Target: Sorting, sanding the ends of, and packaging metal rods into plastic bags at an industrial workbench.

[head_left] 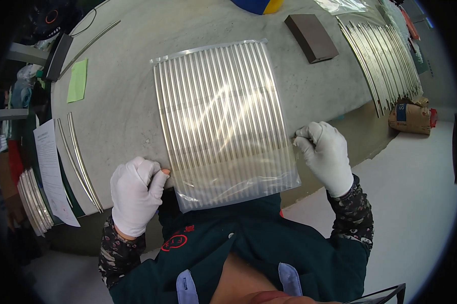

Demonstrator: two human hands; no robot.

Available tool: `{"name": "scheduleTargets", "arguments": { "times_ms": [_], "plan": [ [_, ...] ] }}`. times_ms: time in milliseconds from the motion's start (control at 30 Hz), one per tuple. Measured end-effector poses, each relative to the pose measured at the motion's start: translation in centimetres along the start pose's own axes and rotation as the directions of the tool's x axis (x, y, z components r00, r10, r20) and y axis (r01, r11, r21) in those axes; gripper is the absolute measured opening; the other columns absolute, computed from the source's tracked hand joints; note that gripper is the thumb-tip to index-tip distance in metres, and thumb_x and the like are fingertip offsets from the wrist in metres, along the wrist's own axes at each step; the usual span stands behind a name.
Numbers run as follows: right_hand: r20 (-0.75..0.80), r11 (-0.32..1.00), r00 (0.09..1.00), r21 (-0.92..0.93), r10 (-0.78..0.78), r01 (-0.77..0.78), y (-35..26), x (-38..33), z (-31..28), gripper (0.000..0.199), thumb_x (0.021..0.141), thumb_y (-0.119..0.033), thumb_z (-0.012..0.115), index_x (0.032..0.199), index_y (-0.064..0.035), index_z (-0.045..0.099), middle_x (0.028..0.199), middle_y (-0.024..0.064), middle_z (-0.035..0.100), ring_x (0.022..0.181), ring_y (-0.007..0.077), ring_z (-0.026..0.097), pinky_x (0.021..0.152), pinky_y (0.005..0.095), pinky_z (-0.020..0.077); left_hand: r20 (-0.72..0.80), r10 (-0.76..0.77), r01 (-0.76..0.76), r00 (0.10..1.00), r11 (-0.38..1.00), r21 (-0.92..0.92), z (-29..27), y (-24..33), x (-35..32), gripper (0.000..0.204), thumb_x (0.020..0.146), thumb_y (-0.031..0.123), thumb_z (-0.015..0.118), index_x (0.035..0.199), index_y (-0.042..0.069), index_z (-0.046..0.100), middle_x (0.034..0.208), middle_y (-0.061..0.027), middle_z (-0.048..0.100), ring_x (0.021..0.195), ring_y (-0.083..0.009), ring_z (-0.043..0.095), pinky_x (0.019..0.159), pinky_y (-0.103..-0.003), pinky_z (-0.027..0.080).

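A clear plastic bag (228,175) lies flat in front of me, its lower end past the table's near edge. Inside it, slim silvery metal tubes (213,91) are lined up side by side in a row. My left hand (136,195), in a white glove with the thumb tip bare, is closed beside the bag's left edge. At the right edge, my right hand (327,157), also white-gloved, has its thumb and fingertips pinched together. Whether either pinch catches the bag's thin border, I cannot tell.
The grey table (117,101) holds a dark brown block (311,38) and a green paper slip (77,81). Many loose thin tubes (383,63) lie at the far right, by a brown package (410,117). Leftward are curved tubes (81,162) and a printed sheet (53,169).
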State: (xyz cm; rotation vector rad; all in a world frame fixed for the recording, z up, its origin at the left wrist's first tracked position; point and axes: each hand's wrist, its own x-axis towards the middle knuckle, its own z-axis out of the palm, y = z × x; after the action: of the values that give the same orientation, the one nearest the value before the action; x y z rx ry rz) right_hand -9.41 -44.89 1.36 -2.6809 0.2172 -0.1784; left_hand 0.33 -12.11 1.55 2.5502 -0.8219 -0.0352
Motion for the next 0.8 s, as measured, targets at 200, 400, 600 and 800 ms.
{"name": "scheduleTargets", "arguments": {
  "times_ms": [200, 400, 600, 800],
  "plan": [
    [-0.161, 0.999, 0.986, 0.01, 0.05, -0.049, -1.2, -1.6, 2.8, 0.007, 0.082, -0.008, 0.071, 0.082, -0.0068, 0.064, 0.075, 0.009, 0.066, 0.071, 0.029, 0.065, 0.065, 0.0391, 0.0531, 0.036, 0.035, -0.036, 0.999, 0.999, 0.038, -0.4, -0.1, 0.1, 0.014, 0.075, 0.011, 0.075, 0.075, 0.007, 0.061, 0.069, -0.01, 0.055, 0.064, -0.0324, 0.057, 0.06, -0.043, 0.044],
    [0.005, 0.942, 0.983, 0.285, 0.185, -0.179, -3.1, -2.7, 4.2, 0.005, 0.087, -0.008, 0.066, 0.088, -0.0046, 0.063, 0.078, 0.0121, 0.066, 0.067, 0.0302, 0.064, 0.063, 0.038, 0.0519, 0.051, 0.009, -0.015, 0.999, 0.991, 0.13, -1.6, -1.1, 0.9, 0.015, 0.075, 0.012, 0.075, 0.073, 0.007, 0.061, 0.07, -0.0112, 0.057, 0.065, -0.0336, 0.058, 0.06, -0.044, 0.045],
    [0.667, 0.14, 0.674, 0.67, 0.319, -0.729, -2.0, -2.7, 5.4, 0.018, 0.095, -0.019, 0.065, 0.094, -0.0012, 0.062, 0.079, 0.0037, 0.066, 0.067, 0.0132, 0.062, 0.062, 0.0288, 0.0509, 0.049, -0.044, 0.041, 0.998, 0.997, 0.059, -1.7, -1.7, 0.9, 0.016, 0.075, 0.012, 0.075, 0.071, 0.006, 0.06, 0.069, -0.0117, 0.058, 0.064, -0.0341, 0.059, 0.059, -0.044, 0.045],
    [0.712, -0.316, 0.674, 0.697, 0.198, -0.644, -3.0, -2.7, 7.0, 0.028, 0.097, -0.017, 0.057, 0.115, 0.0045, 0.064, 0.109, 0.01, 0.07, 0.095, 0.017, 0.067, 0.089, 0.0286, 0.0523, 0.048, -0.022, 0.02, 0.999, 0.999, 0.039, -1.7, -1.9, 1.0, 0.018, 0.075, 0.013, 0.075, 0.07, 0.007, 0.059, 0.069, -0.011, 0.058, 0.063, -0.0337, 0.058, 0.058, -0.044, 0.045]
  ]
}}
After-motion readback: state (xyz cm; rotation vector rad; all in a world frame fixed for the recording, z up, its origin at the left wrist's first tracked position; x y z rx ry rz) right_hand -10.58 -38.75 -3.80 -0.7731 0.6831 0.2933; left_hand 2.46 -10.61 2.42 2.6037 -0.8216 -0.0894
